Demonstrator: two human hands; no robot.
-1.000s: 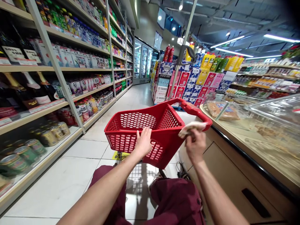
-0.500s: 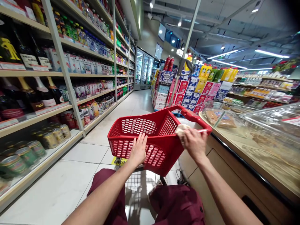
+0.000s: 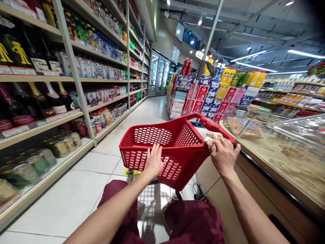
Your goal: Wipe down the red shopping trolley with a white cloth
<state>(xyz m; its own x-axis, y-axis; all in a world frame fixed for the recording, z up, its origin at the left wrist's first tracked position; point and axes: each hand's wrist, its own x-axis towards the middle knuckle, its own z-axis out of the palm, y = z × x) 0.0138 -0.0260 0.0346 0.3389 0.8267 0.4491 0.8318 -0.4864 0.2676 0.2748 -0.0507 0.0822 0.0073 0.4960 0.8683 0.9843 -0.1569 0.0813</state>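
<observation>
Nearest are the person's knees in dark red trousers (image 3: pixel 195 220), and between them and the cart the 2 hands are at work. The left hand (image 3: pixel 153 161) lies flat on the near side of the red shopping cart (image 3: pixel 189 166), its fingers straight and reaching up to the rim; it does not grasp. The right hand (image 3: pixel 224 154) holds a pale cloth (image 3: pixel 210 139) under bent fingers, with the thumb apart. Half a second ago this cloth was on the rim corner; now it has moved outward, to where the rim joins the handle (image 3: pixel 213 125). I judge that the wiping is passing from the basket to the handle side, while the left hand steadies the cart. The cart stands beside the worktop (image 3: pixel 266 176) on the right. Farther are the drink shelves (image 3: pixel 38 78) on the left, stacked boxes (image 3: pixel 203 93), and last a glass-door fridge (image 3: pixel 159 71).
</observation>
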